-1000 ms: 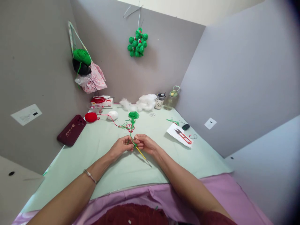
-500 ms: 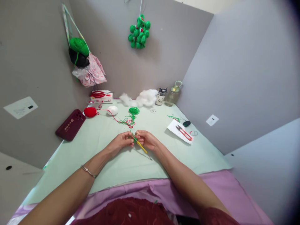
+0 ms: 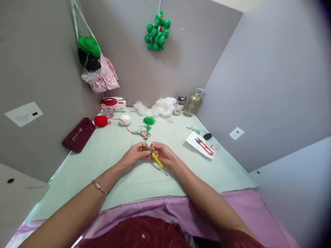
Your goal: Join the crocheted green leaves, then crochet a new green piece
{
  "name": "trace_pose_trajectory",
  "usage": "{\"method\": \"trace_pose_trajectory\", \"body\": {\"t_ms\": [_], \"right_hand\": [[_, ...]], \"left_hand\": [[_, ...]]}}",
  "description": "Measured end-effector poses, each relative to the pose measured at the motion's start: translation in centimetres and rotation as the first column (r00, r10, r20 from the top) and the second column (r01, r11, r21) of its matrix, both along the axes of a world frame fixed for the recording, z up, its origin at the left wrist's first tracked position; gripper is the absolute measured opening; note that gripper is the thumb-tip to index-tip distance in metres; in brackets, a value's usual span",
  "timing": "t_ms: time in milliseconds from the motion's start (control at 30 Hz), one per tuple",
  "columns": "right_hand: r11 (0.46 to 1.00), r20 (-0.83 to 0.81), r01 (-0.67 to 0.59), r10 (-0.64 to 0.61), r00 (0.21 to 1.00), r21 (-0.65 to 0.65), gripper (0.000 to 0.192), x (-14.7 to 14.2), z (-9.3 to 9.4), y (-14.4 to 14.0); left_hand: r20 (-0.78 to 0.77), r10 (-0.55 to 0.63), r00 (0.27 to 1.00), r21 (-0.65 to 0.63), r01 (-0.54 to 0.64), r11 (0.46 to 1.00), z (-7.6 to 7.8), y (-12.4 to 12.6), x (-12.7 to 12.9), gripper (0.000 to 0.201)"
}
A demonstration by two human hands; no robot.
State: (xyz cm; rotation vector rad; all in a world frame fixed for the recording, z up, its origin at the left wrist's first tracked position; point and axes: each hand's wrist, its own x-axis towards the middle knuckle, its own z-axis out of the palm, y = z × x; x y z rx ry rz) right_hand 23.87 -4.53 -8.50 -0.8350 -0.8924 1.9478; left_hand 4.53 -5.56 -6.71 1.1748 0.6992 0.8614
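My right hand [image 3: 162, 154] fingers pinch the stiff yellow crochet hook [image 3: 157, 160] by its handle, my left hand [image 3: 136, 155] fingers clamp the limp, slippery-looking green yarn [image 3: 148, 121] right beside its tip.

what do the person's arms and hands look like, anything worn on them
Both forearms are bare, no sleeves in view. The left hand and right hand wear no gloves, and no rings can be made out. A thin silver bangle circles the left wrist.
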Motion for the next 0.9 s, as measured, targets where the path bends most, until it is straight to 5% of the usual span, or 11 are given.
{"method": "trace_pose_trajectory", "body": {"t_ms": [200,567,900], "right_hand": [[0.999,-0.007,-0.002,0.003,1.0,0.054,0.022,-0.8,1.0,-0.6],[0.973,0.04,0.156,-0.165,0.985,0.17,0.041,-1.4,2.9,-1.3],[0.916,0.205,0.229,-0.306,0.93,0.329,0.039,-1.5,4.1,-1.7]], "left_hand": [[-0.016,0.027,1.0,0.023,-0.026,0.999,0.2,-0.1,-0.1,0.026],[0.032,-0.034,0.999,0.016,0.033,0.999,0.6,-0.5,0.4,0.031],[0.086,0.1,0.991,-0.035,-0.098,0.995,0.2,0.2,-0.1,0.031]]}}
